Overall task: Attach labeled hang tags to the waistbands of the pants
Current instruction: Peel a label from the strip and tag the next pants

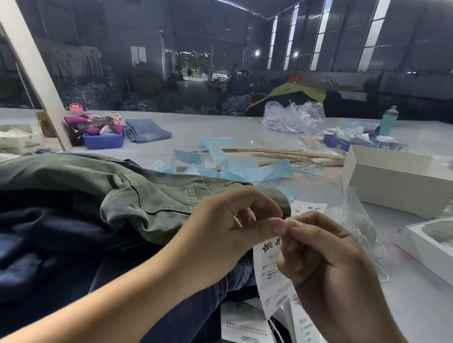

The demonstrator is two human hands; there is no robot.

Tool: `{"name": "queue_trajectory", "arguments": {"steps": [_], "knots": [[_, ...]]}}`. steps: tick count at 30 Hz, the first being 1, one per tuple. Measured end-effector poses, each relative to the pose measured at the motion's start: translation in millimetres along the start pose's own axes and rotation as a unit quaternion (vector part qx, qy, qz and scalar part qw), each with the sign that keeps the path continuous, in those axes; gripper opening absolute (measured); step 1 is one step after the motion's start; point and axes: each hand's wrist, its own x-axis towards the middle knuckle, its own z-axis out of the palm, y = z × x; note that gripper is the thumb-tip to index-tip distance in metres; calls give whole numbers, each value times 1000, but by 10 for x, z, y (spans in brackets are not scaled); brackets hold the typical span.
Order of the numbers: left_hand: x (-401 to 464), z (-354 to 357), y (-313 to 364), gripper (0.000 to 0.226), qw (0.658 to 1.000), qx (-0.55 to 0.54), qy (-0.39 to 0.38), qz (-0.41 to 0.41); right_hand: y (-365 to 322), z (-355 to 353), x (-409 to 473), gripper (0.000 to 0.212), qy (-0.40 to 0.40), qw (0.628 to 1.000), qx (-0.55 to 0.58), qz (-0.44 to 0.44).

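Head view: a white hang tag is pinched between left hand and right hand beside the olive pants waistband, apparently for threading its string.

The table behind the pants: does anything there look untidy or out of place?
Yes. Torn light blue paper strips lie scattered across the table beyond the green pants, overlapping at random angles like discarded backing. Crumpled clear plastic bags sit heaped farther back. Nothing looks spilled or broken.

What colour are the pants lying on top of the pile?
Olive green pants, shown in the head view, the only one.
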Motion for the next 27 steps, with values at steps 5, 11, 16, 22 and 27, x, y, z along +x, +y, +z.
{"name": "queue_trajectory", "arguments": {"steps": [5,11,16,22,27], "knots": [[44,-47,-30,19,999,-26,-45,14,10,10,26,30,-49,996,66,16],[38,-54,-89,21,997,-47,-51,17,11,49,22,18,-48,991,107,65],[51,-64,-85,15,998,-42,-52,1,19,51,35,20,-30,994,78,77],[-24,-49,-77,3,991,127,-22,44,74,-34,60,8,14,992,-102,70],[-60,-36,-21,4,971,222,-2,83,55,-1,43,21,28,968,-251,1]]}}
